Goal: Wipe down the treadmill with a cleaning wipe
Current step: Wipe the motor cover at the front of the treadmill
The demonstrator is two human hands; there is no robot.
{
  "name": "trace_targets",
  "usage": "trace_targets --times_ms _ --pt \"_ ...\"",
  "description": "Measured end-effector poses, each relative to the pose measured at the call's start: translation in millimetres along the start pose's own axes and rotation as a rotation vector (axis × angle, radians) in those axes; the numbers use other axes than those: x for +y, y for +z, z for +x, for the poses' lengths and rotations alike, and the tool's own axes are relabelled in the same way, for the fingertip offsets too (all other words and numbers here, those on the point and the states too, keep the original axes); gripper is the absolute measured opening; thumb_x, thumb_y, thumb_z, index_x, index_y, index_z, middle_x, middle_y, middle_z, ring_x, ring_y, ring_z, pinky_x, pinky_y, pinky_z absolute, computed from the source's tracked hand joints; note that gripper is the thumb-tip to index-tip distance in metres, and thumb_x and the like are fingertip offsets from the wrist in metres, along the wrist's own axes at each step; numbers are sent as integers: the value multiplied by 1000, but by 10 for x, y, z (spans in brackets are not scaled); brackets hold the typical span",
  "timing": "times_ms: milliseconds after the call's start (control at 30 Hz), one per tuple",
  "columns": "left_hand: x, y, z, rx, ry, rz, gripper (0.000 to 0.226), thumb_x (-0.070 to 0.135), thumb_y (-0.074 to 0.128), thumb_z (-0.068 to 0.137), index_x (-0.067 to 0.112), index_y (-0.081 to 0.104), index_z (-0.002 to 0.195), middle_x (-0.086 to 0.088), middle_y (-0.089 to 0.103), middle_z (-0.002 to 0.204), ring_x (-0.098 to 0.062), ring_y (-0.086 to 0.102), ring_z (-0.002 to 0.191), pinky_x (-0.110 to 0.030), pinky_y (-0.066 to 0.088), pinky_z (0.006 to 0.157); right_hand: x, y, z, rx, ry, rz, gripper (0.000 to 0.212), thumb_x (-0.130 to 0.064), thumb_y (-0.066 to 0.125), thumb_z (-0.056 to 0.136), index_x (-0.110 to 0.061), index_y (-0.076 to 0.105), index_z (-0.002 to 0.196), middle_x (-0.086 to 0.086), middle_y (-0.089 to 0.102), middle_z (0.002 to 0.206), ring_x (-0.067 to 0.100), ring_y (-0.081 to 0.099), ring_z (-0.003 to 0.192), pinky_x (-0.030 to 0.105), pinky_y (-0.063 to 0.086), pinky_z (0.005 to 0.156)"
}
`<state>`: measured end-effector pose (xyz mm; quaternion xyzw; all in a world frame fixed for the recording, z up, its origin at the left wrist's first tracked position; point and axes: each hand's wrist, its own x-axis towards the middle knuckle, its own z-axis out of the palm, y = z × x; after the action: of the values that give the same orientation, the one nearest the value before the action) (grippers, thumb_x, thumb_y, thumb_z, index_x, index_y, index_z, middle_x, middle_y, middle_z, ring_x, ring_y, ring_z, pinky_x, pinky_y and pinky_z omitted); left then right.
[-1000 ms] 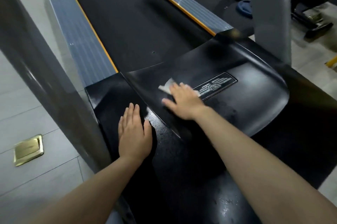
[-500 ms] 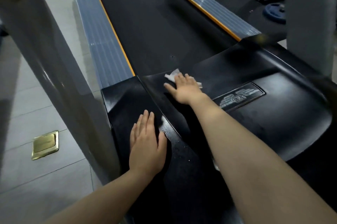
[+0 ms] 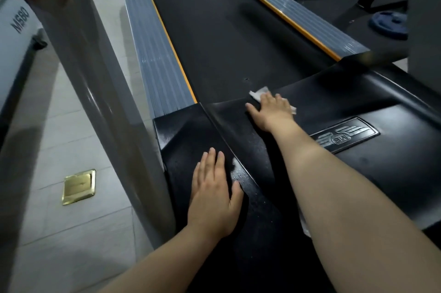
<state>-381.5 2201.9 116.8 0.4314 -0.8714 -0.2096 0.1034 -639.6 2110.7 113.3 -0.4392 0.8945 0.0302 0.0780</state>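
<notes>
Dim indoor light; the black hood (image 3: 358,173) and belt (image 3: 226,37) lose detail in shadow. A soft glare streak runs down the grey post (image 3: 95,92) at left. Wide-angle bending curves the edges, and the far right corner is blurred

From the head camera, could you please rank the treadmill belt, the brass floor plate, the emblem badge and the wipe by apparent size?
1. Treadmill belt
2. Emblem badge
3. Brass floor plate, though it lies nearer the camera
4. Wipe, mostly hidden under the right hand, so its full size is unsure
</notes>
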Motion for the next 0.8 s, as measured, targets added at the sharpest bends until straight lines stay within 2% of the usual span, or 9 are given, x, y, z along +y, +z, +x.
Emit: trace_targets --times_ms 67,167,267,333,400,467,600,700,800 --pt "22 -33 -14 -19 6 1 84 55 4 84 14 1 158 -2 -12 166 -11 -21 150 -31 -13 122 -146 -16 -147 -14 -53 47 80 -70 23 93 -13 35 147 8 34 154 31 29 141 43 23 112" --pt "34 -43 -6 -39 -6 23 86 56 6 84 12 9 158 -5 -2 166 -17 -11 152 -35 -6 123 -501 14 -614 -43 -391 150 67 -59 27 99 -16 32 150 5 31 157 28 25 144 38 18 116" --pt "-32 -97 196 84 -19 88 67 50 28 84 5 54 126 -17 49 134 -38 43 130 -48 31 110 -389 0 -697 -74 -476 190 64 -57 28 101 -21 26 154 -3 21 162 22 17 148 35 10 118" --pt "-8 -186 470 153 -6 131 54 49 35 84 7 56 109 -15 52 117 -40 49 117 -49 35 102 -120 -14 -528 3 -361 101 68 -60 31 98 -16 34 149 7 34 156 29 30 141 39 20 115" --pt "96 -216 676 41 14 54 60 54 36 90 14 45 133 -10 36 145 -32 25 143 -47 17 118 305 -30 -260 63 -142 18 72 -64 30 96 -12 39 143 14 44 146 34 39 132 42 29 110" --pt "133 -124 758 -78 120 48 62 56 33 93 30 31 149 3 12 163 -16 -3 152 -43 -5 123 794 -58 -63 67 49 -31 76 -67 28 94 -10 37 144 13 40 149 34 37 133 45 29 110" --pt "92 -22 734 -81 225 65 59 47 27 86 40 45 142 14 22 162 -7 -1 151 -40 -10 122 1295 -243 -13 -18 315 34 79 -71 31 91 -16 31 148 13 34 151 35 31 138 50 27 110" --pt "93 -37 747 -73 209 74 59 44 29 84 41 47 140 17 33 156 -7 10 149 -38 -9 122 847 -187 -216 16 19 1 76 -70 37 90 -15 39 143 17 44 145 35 39 133 44 32 110" --pt "109 -36 731 -76 220 106 66 50 20 82 39 47 141 16 36 154 -7 16 147 -39 -7 122 265 -38 -559 -65 -414 92 65 -58 35 98 -19 31 150 10 32 157 30 25 144 39 19 118"
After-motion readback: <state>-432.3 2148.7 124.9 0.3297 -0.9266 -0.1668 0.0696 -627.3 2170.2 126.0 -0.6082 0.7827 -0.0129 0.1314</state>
